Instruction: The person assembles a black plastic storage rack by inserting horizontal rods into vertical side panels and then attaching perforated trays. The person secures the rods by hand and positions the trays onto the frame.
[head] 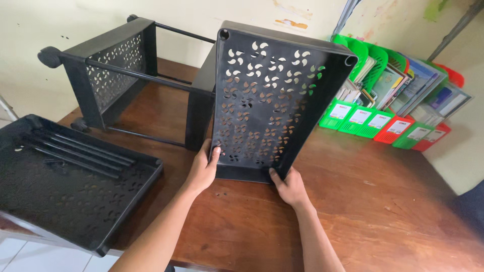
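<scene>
Holding a black tray (272, 95) upright on the tabletop (363, 201).
Left hand (202, 170) and right hand (290, 187) grip its near edge (fingers curled around).

There is only one view, from a camera on the person's head. It looks forward and down over the wooden tabletop (353, 201), from close range, so the forearms enter from the bottom edge and the hands (201, 171) are near the middle of the picture. The wall (101, 20) behind the tabletop fills the top edge. At the bottom left corner a bit of the floor (20, 252) is visible beyond the tabletop's edge. With no second view, nothing is shared.
</scene>
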